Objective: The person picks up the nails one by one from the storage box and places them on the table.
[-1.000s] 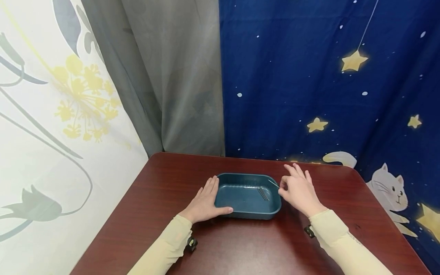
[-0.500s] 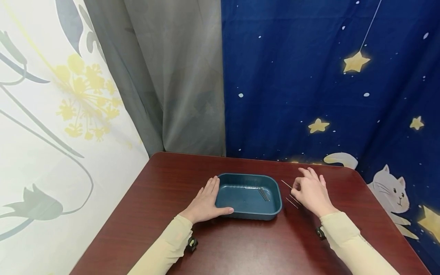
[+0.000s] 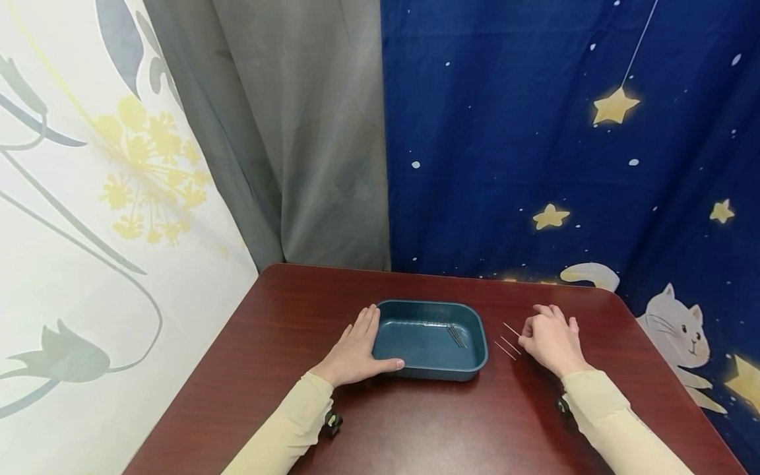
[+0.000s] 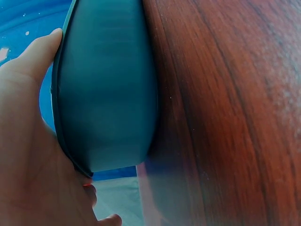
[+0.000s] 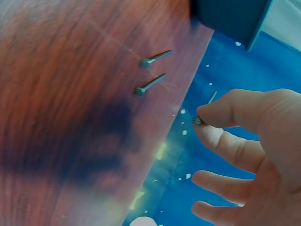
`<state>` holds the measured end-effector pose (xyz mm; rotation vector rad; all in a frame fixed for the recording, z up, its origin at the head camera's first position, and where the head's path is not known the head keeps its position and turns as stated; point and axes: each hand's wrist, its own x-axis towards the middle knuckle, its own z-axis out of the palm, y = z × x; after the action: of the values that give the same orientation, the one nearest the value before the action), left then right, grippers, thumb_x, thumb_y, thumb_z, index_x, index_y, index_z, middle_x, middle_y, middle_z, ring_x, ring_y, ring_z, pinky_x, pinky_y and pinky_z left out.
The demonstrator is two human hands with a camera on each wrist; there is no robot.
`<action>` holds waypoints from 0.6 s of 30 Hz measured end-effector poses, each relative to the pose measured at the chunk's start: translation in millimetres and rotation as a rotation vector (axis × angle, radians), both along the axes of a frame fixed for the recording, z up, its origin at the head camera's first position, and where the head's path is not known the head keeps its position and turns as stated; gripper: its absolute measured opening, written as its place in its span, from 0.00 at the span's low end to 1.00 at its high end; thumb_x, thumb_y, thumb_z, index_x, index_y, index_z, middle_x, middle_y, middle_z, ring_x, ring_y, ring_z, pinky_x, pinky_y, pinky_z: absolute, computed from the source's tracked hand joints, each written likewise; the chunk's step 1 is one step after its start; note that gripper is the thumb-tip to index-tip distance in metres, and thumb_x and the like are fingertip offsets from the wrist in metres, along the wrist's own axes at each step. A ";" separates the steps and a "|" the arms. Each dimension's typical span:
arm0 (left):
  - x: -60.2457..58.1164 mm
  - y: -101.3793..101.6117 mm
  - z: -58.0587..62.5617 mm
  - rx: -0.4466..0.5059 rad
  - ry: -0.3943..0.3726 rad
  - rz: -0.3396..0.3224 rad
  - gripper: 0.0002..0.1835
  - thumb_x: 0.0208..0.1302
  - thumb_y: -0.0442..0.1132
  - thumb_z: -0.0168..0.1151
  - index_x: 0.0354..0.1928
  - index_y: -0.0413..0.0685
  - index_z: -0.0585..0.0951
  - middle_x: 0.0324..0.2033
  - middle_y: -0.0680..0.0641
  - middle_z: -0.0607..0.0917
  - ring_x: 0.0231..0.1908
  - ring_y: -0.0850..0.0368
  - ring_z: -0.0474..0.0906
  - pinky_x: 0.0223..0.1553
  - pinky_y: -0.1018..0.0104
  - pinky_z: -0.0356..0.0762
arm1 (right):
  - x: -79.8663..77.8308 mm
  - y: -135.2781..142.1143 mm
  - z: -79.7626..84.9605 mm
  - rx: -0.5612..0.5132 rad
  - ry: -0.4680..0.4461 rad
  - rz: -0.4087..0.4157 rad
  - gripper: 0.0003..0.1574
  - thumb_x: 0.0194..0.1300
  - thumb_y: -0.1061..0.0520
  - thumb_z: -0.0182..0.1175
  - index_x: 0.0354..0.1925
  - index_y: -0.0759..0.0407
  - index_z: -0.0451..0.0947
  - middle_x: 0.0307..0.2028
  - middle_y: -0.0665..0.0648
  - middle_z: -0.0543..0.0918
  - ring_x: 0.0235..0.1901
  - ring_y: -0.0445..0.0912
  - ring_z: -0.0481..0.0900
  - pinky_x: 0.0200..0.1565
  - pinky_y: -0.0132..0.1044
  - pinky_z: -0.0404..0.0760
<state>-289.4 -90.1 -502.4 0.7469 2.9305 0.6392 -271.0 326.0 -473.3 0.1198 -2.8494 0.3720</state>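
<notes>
Head view: My left hand (image 3: 354,349) rests at the left end of the blue-green tray (image 3: 427,375), fingers straight, thumb spread away from them along the near rim. A small group of dark pins (image 3: 456,336) lies inside, toward the tray's right side. My right hand (image 3: 552,338), to the right of the tray, pinches a single pin (image 3: 512,330). Two loose pins (image 3: 505,350) lie nearly parallel on the table (image 3: 427,422), between tray and hand. Step in hand, as I judge it: positioning the single pin alongside this pair.

Left wrist view: My thumb tip touches the tray rim. The hand spreads around the tray's end and pinches no pin.

Right wrist view: My thumb and one finger press together on the single pin near its head; two other fingers stand apart. The pin shows against the blue curtain (image 5: 235,70); I cannot confirm whether it touches the table. Next move, in my judgement: maintain the pinch, align the shank with the pair, lower it and release without disturbing its neighbours.
</notes>
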 end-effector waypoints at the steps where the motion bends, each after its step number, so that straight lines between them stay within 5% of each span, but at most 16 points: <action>1: 0.0 0.0 0.0 0.002 -0.001 0.000 0.70 0.50 0.86 0.48 0.80 0.45 0.40 0.80 0.51 0.37 0.78 0.53 0.34 0.73 0.44 0.47 | 0.1 0.9 -1.7 0.002 -0.005 -0.003 0.16 0.51 0.59 0.66 0.13 0.46 0.74 0.60 0.72 0.75 0.63 0.68 0.62 0.56 0.81 0.49; 18: -0.6 -0.2 0.2 0.006 0.006 -0.008 0.70 0.50 0.87 0.47 0.80 0.43 0.42 0.80 0.49 0.39 0.78 0.51 0.35 0.72 0.42 0.48 | -0.5 10.1 -19.0 -0.004 -0.093 -0.051 0.15 0.53 0.58 0.68 0.15 0.47 0.76 0.59 0.72 0.75 0.61 0.69 0.63 0.56 0.80 0.49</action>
<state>-290.0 -90.3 -502.2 0.7625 2.9307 0.6470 -271.4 336.0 -492.4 0.0304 -2.9367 0.3815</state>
